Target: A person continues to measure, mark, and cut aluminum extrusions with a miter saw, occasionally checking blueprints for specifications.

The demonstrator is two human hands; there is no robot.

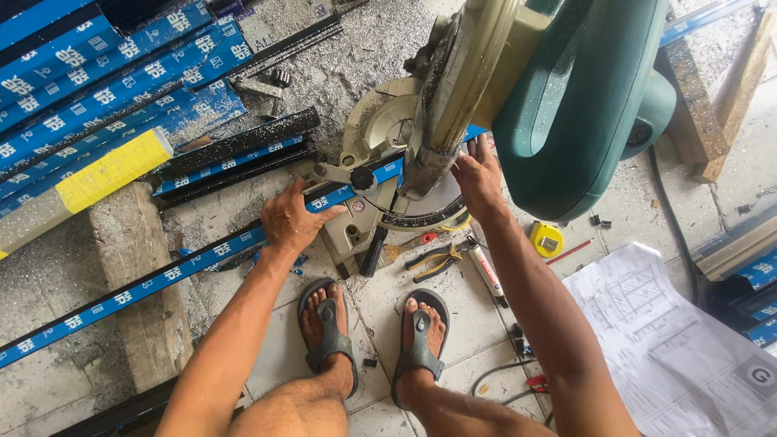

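A long black metal profile with blue protective film (146,285) lies across the base of a mitre saw (421,154) with a large green motor housing (583,105). My left hand (290,218) grips the profile just left of the saw base. My right hand (477,174) presses flat on the profile at the saw's right side, next to the blade guard. I squat with both feet in grey sandals (328,336) in front of the saw.
More blue-filmed profiles (105,89) are stacked at upper left, one with a yellow wrap (109,171). A wooden block (137,267) supports the profile. Pliers (437,260), a marker (486,271), a yellow tape measure (547,239) and paper drawings (672,340) lie on the tiled floor.
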